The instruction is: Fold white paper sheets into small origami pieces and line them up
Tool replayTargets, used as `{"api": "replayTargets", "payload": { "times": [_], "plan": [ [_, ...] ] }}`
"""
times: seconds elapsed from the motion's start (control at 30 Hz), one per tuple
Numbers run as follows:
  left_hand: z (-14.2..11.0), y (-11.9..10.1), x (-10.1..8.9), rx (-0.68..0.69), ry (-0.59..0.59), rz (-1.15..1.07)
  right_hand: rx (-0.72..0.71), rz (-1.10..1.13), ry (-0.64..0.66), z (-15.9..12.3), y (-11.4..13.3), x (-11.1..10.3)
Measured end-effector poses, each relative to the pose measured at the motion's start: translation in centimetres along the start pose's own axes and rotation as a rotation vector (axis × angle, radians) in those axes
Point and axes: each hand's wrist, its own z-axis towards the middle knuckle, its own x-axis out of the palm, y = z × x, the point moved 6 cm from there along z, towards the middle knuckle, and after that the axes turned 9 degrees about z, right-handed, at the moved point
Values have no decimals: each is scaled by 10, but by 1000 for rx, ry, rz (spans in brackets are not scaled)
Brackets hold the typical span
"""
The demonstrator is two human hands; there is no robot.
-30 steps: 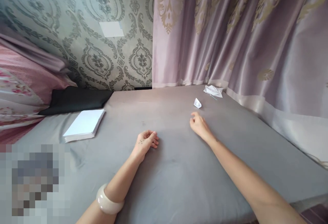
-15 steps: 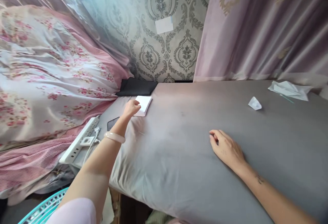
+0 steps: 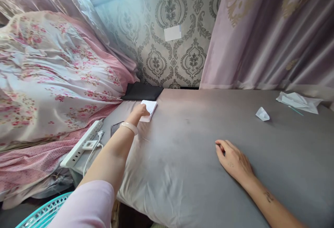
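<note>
My left hand (image 3: 141, 111) reaches far out at the left and touches a small stack of white paper (image 3: 152, 107). Its fingers are curled at the top sheet and look closed on the paper, though the wrist and the back of the hand partly hide them. A pale bangle (image 3: 129, 127) circles the left wrist. My right hand (image 3: 234, 159) rests on the grey bed sheet (image 3: 193, 165), fingers loosely curled, thumb near the index finger, nothing visible in it. Beyond it lies a folded white paper piece (image 3: 262, 114).
Loose white papers (image 3: 297, 101) and a thin green stick (image 3: 296, 110) lie at the far right. A black flat item (image 3: 142, 91) sits behind the stack. Left are a white power strip (image 3: 83, 142), a dark phone-like object (image 3: 116, 128), floral bedding (image 3: 62, 68) and a turquoise basket (image 3: 44, 209).
My left hand has moved forward and right, farther over the paper stack. The view has shifted slightly. My right hand stays resting on the sheet.
</note>
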Motion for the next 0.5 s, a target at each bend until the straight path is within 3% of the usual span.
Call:
{"api": "replayTargets", "payload": {
  "times": [0.23,0.5],
  "plan": [
    [-3,-2,1,-72,-65,-59,-19,1,-21,1,-2,1],
    [-20,24,11,-90,35,-338,-14,12,-6,2,-3,1]
  ]
}}
